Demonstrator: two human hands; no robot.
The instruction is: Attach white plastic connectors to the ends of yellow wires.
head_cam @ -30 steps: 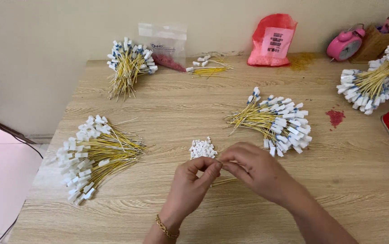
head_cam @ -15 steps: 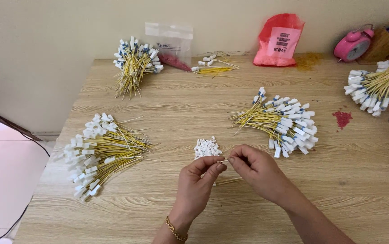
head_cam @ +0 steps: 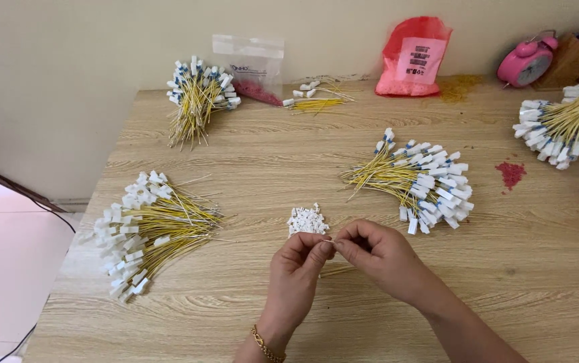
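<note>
hands: left hand (head_cam: pixel 301 261) and right hand (head_cam: pixel 375 252) pinch a thin wire (head_cam: pixel 337 271) | beside: white connector pile (head_cam: pixel 306 220) | flanks: wire bundles (head_cam: pixel 148 225)

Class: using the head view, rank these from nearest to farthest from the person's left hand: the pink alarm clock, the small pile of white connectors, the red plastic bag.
1. Small pile of white connectors, just above the left hand.
2. Red plastic bag, far edge, centre-right.
3. Pink alarm clock, far right corner.
</note>
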